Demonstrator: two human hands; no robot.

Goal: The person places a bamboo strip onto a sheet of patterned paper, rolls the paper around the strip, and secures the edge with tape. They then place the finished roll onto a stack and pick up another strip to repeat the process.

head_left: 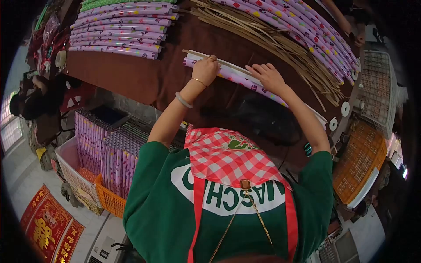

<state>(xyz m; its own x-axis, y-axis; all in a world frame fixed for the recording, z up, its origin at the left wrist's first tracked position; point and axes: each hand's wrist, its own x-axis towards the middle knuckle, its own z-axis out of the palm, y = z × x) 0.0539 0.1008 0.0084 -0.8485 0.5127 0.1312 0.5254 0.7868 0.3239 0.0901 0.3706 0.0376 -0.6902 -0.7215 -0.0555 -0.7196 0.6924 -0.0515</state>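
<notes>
A long purple patterned sheet (pixel 240 78), partly rolled, lies at a slant on the brown table, with a thin tan strip (pixel 237 67) and a white edge along its far side. My left hand (pixel 206 70) is closed over the sheet and strip near their left end, its fingertips bent down and partly hidden. Farther right, my right hand (pixel 267 78) rests on the same strip with fingers slightly bent and apart. The sheet's right part passes under my right forearm.
Purple rolls (pixel 118 33) lie at the upper left, and more rolls (pixel 302 26) beside loose tan strips (pixel 280 48) at the upper right. White tape rolls (pixel 345 108) and teal-handled scissors (pixel 308 150) are at the right. Another person's hand (pixel 359 40) shows at the far right.
</notes>
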